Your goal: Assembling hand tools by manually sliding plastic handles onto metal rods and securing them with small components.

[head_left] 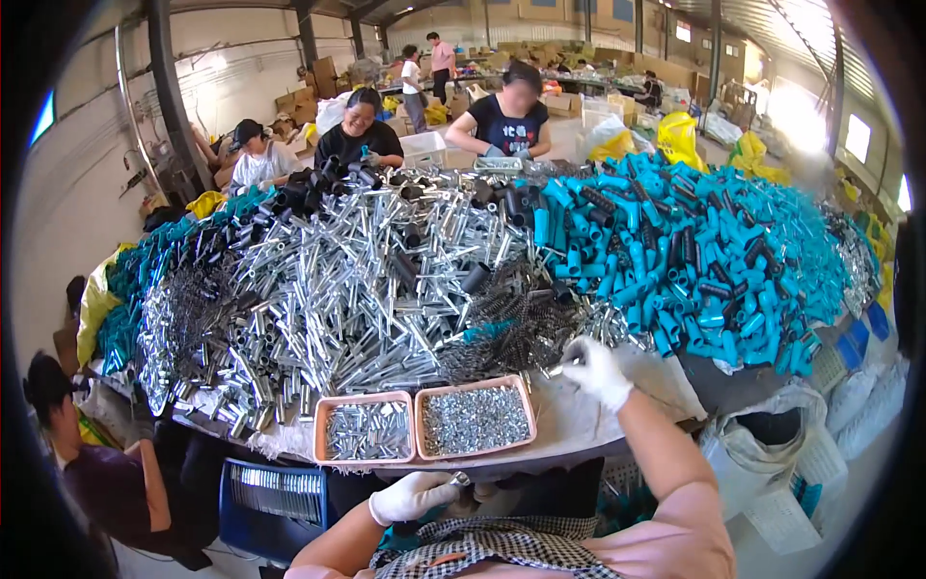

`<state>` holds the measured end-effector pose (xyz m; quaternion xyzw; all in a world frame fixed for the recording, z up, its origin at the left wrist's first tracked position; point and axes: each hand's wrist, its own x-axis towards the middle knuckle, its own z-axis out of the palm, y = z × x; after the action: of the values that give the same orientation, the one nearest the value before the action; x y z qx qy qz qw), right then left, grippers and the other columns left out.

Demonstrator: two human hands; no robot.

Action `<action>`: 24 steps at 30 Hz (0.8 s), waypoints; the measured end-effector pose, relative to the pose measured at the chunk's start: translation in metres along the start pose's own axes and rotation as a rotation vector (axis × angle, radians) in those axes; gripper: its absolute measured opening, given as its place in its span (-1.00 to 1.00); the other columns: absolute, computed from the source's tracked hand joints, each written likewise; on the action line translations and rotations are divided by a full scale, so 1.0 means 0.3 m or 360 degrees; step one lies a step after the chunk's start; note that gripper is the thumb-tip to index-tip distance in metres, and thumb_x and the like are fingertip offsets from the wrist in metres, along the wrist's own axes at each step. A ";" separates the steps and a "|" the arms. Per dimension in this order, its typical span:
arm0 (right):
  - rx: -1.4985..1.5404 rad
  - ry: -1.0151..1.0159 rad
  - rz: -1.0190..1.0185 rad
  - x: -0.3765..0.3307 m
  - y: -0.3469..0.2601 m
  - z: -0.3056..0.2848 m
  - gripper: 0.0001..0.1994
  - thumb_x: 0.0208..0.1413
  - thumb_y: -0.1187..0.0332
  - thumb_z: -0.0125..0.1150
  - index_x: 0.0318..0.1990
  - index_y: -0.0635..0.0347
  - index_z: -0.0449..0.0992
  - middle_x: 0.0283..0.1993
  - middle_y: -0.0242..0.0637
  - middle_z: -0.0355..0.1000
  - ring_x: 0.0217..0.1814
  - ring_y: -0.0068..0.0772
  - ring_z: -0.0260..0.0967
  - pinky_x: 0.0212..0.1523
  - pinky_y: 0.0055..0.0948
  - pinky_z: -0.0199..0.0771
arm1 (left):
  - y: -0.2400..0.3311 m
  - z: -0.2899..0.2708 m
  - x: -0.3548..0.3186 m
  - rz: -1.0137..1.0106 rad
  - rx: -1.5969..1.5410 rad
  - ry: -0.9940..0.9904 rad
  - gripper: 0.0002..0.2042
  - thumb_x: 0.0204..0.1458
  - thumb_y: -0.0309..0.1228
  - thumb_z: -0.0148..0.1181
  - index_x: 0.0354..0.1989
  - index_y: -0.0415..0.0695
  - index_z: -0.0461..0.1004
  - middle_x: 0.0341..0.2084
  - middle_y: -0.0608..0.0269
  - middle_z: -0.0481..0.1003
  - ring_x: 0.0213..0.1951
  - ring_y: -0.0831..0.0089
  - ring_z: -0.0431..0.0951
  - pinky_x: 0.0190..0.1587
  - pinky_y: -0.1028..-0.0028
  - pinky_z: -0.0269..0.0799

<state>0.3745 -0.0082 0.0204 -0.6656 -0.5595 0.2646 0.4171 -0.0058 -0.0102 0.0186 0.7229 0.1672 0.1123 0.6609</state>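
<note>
My left hand (413, 497), in a white glove, is low in front of my checked apron (492, 533). Its fingers close around a shiny metal part (460, 479), whose end shows at the fingertips. A teal piece lies partly hidden below that wrist. My right hand (600, 372), also gloved, reaches over the table edge beside a pile of dark springs (521, 323). Its fingers are pinched together, and what is between them is too small to tell. Two pink trays, a left one (320, 434) with small metal pins and a right one (529, 425) with tiny metal pieces, stand between my hands.
A heap of metal tubes (338, 280) fills the table's middle. Teal plastic handles (675, 261) pile up on the right. Several people work around the table. A blue crate (251, 536) stands lower left, and a white sack (719, 454) lower right.
</note>
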 end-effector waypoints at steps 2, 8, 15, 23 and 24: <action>0.0581 -0.0256 -0.0136 -0.100 -0.088 0.076 -0.86 -0.04 0.46 0.31 -0.30 0.23 0.52 -0.36 -0.33 0.51 -0.27 -0.63 0.46 -0.28 -0.50 0.49 | 0.022 0.017 -0.001 -0.0084 -0.0055 0.0056 -0.66 0.33 -0.21 -0.06 -0.22 -0.30 0.44 -0.47 0.23 0.49 -0.46 0.53 0.46 -0.36 0.52 0.40; 0.0170 -0.0970 -0.1340 -0.318 -0.347 0.278 -0.73 -0.21 0.56 0.26 -0.25 0.16 0.56 -0.10 -0.23 0.45 -0.03 -0.12 0.44 -0.01 -0.28 0.47 | -0.043 0.052 -0.035 -0.0069 -0.0026 -0.0093 -0.68 0.36 -0.25 -0.10 0.06 -0.25 0.37 -0.40 0.25 0.49 -0.37 0.55 0.49 -0.29 0.49 0.44; -0.0214 -0.0907 -0.1452 -0.348 -0.395 0.350 -0.85 -0.03 0.38 0.30 -0.27 0.12 0.56 -0.25 -0.23 0.49 -0.30 -0.13 0.50 -0.26 -0.26 0.54 | -0.076 0.078 -0.084 0.0174 0.0282 0.0037 -0.61 0.33 -0.18 -0.04 0.09 -0.27 0.39 -0.29 -0.03 0.55 -0.26 0.24 0.58 -0.14 0.33 0.46; -0.0549 -0.1073 -0.0708 -0.376 -0.432 0.390 -0.66 0.21 0.05 0.11 -0.13 0.15 0.52 -0.25 -0.06 0.53 -0.18 0.00 0.52 -0.16 -0.14 0.51 | -0.092 0.102 -0.112 0.0386 0.0455 0.0247 -0.50 0.27 0.01 -0.03 0.01 -0.26 0.43 -0.36 0.00 0.54 -0.33 0.17 0.59 -0.24 0.29 0.47; -0.0603 -0.1071 -0.0665 -0.377 -0.453 0.386 -0.65 0.20 0.05 0.11 -0.11 0.16 0.52 -0.23 -0.06 0.53 -0.16 0.00 0.52 -0.13 -0.15 0.51 | -0.094 0.102 -0.116 0.0431 0.0513 0.0288 -0.48 0.26 0.04 -0.02 0.01 -0.26 0.44 -0.34 -0.06 0.55 -0.29 0.09 0.60 -0.22 0.26 0.48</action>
<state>0.1820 -0.0840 0.0638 -0.4795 -0.8255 0.2695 0.1268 -0.0285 -0.0498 -0.0105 0.8220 0.1432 0.2362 0.4981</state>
